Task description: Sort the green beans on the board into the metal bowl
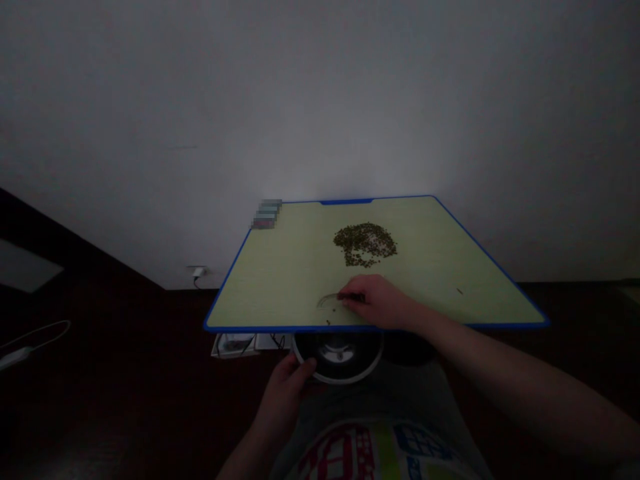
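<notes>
My left hand (289,380) grips the pale rim of a round dark bowl (320,370), thumb over the edge, just below the near edge of the table. The inside of the bowl is dark with a shiny middle. Above the tabletop near that edge, my right hand (377,301) is closed on a small dark thing (354,297) whose kind I cannot make out. A faint curved outline (327,299) shows left of its fingers. Two or three loose brown bits (329,323) lie by the edge. Beyond the right hand is a spread pile of small brown grains or beans (365,241).
The pale green table (285,267) has a blue rim and stands against a grey wall (320,100). A blurred stack (267,215) is at its far left corner. A small reddish sliver (459,291) lies at right. White boxes with cables (235,345) sit below the table.
</notes>
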`<state>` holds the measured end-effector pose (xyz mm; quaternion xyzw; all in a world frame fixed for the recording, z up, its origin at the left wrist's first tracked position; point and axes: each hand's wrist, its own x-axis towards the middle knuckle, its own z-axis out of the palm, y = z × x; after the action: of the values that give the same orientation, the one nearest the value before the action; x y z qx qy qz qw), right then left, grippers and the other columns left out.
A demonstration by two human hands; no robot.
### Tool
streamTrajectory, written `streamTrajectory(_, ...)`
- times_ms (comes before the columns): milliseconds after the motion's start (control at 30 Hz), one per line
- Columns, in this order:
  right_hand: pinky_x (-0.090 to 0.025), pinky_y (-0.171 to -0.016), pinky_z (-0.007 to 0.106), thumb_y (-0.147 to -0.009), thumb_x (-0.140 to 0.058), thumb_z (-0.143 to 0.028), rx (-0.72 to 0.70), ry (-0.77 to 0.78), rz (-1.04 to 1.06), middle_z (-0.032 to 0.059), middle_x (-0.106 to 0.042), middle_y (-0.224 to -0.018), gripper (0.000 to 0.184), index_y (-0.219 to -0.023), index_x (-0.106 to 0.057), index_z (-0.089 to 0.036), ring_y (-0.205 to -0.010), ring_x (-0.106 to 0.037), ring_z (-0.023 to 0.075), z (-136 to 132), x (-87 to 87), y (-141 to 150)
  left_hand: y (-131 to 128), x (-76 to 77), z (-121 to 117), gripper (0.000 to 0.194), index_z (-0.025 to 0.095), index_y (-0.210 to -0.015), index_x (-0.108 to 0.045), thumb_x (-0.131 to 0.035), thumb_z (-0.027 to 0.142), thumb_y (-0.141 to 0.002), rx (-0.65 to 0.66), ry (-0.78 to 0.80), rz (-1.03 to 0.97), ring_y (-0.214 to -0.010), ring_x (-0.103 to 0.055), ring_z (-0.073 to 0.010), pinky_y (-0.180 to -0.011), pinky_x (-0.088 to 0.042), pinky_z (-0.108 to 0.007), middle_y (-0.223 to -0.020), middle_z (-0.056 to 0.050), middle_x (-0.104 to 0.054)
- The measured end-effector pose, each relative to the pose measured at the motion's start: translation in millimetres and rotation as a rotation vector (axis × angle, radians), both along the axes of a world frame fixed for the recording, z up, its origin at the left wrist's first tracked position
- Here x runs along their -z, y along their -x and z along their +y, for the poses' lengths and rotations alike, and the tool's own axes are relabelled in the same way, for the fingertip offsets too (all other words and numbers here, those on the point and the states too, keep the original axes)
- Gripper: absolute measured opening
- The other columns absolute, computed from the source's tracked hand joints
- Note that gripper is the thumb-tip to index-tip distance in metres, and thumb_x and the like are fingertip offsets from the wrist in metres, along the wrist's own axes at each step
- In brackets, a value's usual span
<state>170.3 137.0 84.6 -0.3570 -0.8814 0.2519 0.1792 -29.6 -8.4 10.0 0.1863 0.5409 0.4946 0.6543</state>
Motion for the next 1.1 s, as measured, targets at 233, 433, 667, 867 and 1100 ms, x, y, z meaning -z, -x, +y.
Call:
streamTrajectory(233, -0.046, -0.075, 0.028, -0.087, -0.058, -0.014, -0.09, 0.032, 0.011, 0.0076, -0.072, -0.087, 0.019, -0.095, -0.075, -0.014, -0.081, -0.063, 0.0175, -12, -6.2, -2, 2, 4.4, 0, 0.036, 0.013, -0.096, -0.074, -0.08, 0.035, -0.068, -0.005, 0.008, 0.04, -0.081, -0.075, -0.029, -0.067, -0.057, -0.035, -0.089, -0.012, -0.081)
streamTrajectory(433, -0.045, -0.072, 0.027, -0.088, -0.057, -0.015, -0.14, 0.032, 0.045, 0.006, -0.068, -0.083, 0.017, -0.091, -0.074, -0.015, -0.078, -0.061, 0.0158, -21, -6.8, -11, 3, 9.9, 1, 0.035, 0.013, -0.095, -0.074, -0.08, 0.036, -0.069, 0.005, -0.005, 0.027, -0.083, -0.075, -0.0289, -0.066, -0.056, -0.034, -0.089, -0.011, -0.081)
streamTrajectory(667, -0.045, -0.07, 0.026, -0.09, -0.056, -0.016, -0.111, 0.039, 0.061, 0.0052, -0.066, -0.083, 0.018, -0.091, -0.073, -0.016, -0.077, -0.06, 0.0148, -27, -4.5, -23, 1, 4.9, 1, 0.034, 0.013, -0.092, -0.074, -0.08, 0.035, -0.068, 0.003, -0.003, 0.018, -0.08, -0.074, -0.0288, -0.066, -0.056, -0.034, -0.086, -0.011, -0.081)
streamTrajectory(867, -0.045, -0.072, 0.026, -0.091, -0.055, -0.018, -0.141, 0.016, 0.062, 0.0048, -0.067, -0.084, 0.019, -0.094, -0.074, -0.017, -0.078, -0.061, 0.0145, -30, -0.1, -27, -2, 0.0, 2, 0.029, 0.014, -0.085, -0.074, -0.081, 0.035, -0.066, 0.003, 0.0, 0.046, -0.074, -0.074, -0.0268, -0.063, -0.056, -0.033, -0.083, -0.01, -0.081)
streamTrajectory(1100, -0.047, -0.072, 0.027, -0.092, -0.054, -0.02, -0.184, 0.021, 0.075, 0.0058, -0.068, -0.085, 0.021, -0.096, -0.074, -0.018, -0.079, -0.062, 0.0155, -34, -6.5, -38, 7, 6.8, 6, 0.028, 0.015, -0.088, -0.074, -0.081, 0.032, -0.067, -0.046, 0.024, -0.003, -0.073, -0.073, -0.0246, -0.065, -0.058, -0.034, -0.083, -0.008, -0.081)
